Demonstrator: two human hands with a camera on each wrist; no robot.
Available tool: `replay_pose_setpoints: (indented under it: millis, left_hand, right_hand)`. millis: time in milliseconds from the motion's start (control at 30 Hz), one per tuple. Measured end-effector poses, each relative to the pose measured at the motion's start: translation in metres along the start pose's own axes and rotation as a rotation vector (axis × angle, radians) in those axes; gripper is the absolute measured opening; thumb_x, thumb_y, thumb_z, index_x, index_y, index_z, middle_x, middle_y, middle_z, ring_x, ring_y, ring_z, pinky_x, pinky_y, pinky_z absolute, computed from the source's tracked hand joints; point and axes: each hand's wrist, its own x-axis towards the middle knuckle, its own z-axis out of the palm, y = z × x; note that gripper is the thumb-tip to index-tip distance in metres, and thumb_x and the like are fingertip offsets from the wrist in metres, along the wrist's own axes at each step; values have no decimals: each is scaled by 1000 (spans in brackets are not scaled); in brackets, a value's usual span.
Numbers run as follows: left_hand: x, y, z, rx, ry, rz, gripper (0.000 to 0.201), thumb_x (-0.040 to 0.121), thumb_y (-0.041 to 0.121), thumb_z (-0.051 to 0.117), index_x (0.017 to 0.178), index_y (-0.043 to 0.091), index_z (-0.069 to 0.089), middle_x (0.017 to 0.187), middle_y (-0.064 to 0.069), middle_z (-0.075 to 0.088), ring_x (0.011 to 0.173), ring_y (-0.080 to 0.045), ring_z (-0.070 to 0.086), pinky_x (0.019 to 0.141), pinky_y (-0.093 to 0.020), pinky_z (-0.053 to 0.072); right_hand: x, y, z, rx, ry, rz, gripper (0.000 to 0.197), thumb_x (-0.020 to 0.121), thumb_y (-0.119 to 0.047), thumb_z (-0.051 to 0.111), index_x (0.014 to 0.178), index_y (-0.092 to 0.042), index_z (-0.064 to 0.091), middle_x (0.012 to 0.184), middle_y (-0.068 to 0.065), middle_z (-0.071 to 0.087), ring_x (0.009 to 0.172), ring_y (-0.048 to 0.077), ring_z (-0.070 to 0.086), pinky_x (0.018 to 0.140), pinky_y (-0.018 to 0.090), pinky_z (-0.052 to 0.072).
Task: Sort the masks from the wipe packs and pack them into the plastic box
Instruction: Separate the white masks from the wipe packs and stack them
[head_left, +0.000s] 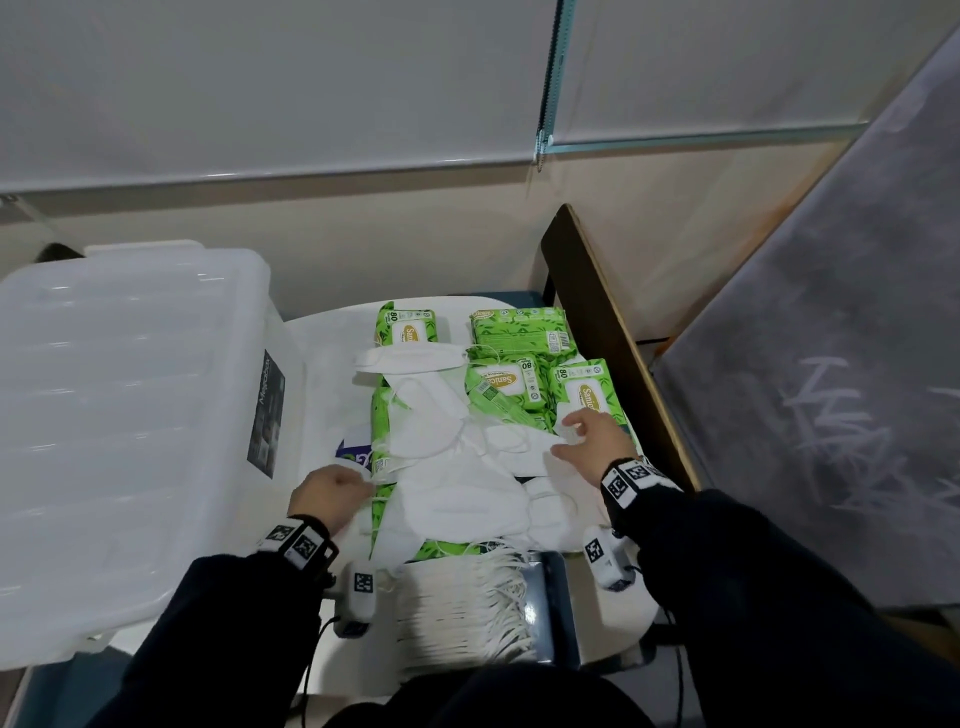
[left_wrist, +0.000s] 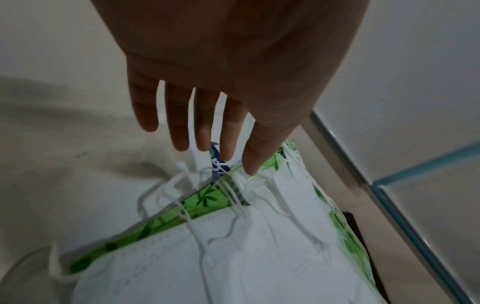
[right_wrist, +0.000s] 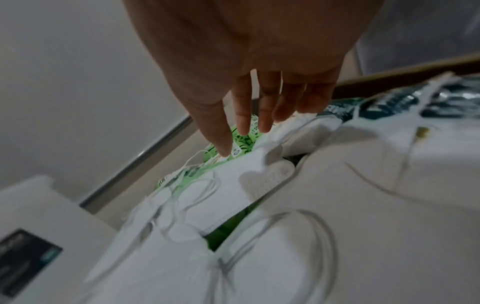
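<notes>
A heap of white masks (head_left: 457, 499) lies over several green wipe packs (head_left: 506, 384) on the white table. A neat stack of masks (head_left: 457, 613) sits at the table's near edge. My left hand (head_left: 332, 493) is at the heap's left edge. Its fingers (left_wrist: 228, 144) are straight above the ear loops and its thumb tip touches a mask (left_wrist: 182, 257) lying on a green pack (left_wrist: 205, 199). My right hand (head_left: 592, 441) reaches over the heap's right side. It is spread just above a mask (right_wrist: 233, 185), and its thumb (right_wrist: 221, 139) is near a green pack (right_wrist: 241, 142). The plastic box (head_left: 119, 415) stands at the left with its lid on.
A dark wooden board (head_left: 613, 332) borders the table on the right, with a grey panel beyond it. A blue-and-white packet (head_left: 356, 452) peeks out under the heap's left edge. Bare white tabletop (head_left: 322, 374) lies between box and heap. The box's dark label (right_wrist: 26, 263) faces the heap.
</notes>
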Motion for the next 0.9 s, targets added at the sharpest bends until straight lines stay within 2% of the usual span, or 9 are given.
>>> replay_pose_setpoints:
  millis: [67, 133, 267, 333, 433, 600, 667, 767, 900]
  left_hand:
    - [-6, 15, 2, 50, 52, 99, 28, 83, 28, 79, 109, 23, 69, 104, 0, 70, 103, -25, 63, 91, -30, 48]
    - [-11, 30, 9, 66, 38, 214, 23, 86, 23, 75, 108, 24, 69, 97, 3, 71, 94, -20, 64, 81, -25, 47]
    - [-21, 59, 18, 74, -88, 380, 12, 86, 19, 78, 96, 23, 75, 85, 5, 72, 78, -2, 64, 60, -4, 39]
    - [-24, 72, 18, 17, -82, 416, 9, 85, 23, 80, 93, 25, 77, 84, 4, 74, 79, -1, 66, 61, -3, 40]
    - [-30, 94, 18, -99, -50, 475, 6, 86, 27, 80, 91, 25, 77, 87, 6, 75, 82, -6, 68, 66, -6, 44]
    - [-47, 140, 26, -265, -67, 684, 11, 92, 30, 75, 100, 22, 77, 99, 11, 76, 90, 0, 66, 81, -12, 47]
    - [-51, 157, 32, -213, -196, 710, 23, 93, 40, 72, 112, 28, 76, 112, 15, 74, 104, 1, 65, 92, -18, 48]
    - [-51, 173, 43, -31, -443, 694, 46, 92, 48, 71, 134, 31, 66, 137, 14, 63, 124, -4, 58, 109, -28, 42]
    - [-49, 167, 48, -174, -656, 578, 28, 86, 20, 80, 113, 16, 76, 102, -8, 74, 89, -25, 68, 82, -38, 51]
  right_hand:
    - [5, -8, 4, -194, -73, -33, 59, 72, -49, 83, 124, -32, 59, 122, 4, 51, 115, 27, 51, 94, 37, 48]
    - [9, -12, 11, -321, -98, -58, 49, 71, -50, 81, 111, -33, 59, 117, 3, 46, 118, 28, 45, 98, 41, 47]
    - [8, -22, -8, -192, -38, -49, 21, 78, -30, 78, 73, -29, 58, 100, -1, 56, 100, 26, 58, 77, 33, 51]
    - [2, -26, -31, -56, -59, -104, 17, 78, -18, 75, 73, -24, 60, 85, -1, 66, 80, 22, 63, 65, 29, 48]
    - [-17, -29, -63, -27, -21, -281, 19, 75, -9, 67, 74, -27, 59, 72, -4, 69, 70, 15, 64, 64, 31, 51]
    - [-41, -33, -93, -85, 114, -651, 36, 77, -1, 70, 80, -37, 75, 90, -13, 75, 89, 12, 65, 85, 39, 53]
    - [-45, -34, -95, -65, 198, -829, 31, 75, -5, 73, 81, -35, 78, 105, -16, 73, 103, 17, 62, 93, 46, 48]
    - [-49, -37, -89, 95, 251, -875, 29, 80, -5, 81, 81, -35, 81, 125, -16, 67, 122, 22, 54, 106, 41, 40]
    - [-52, -36, -76, 322, 238, -768, 34, 75, 1, 85, 78, -32, 82, 143, -11, 55, 137, 21, 44, 114, 39, 36]
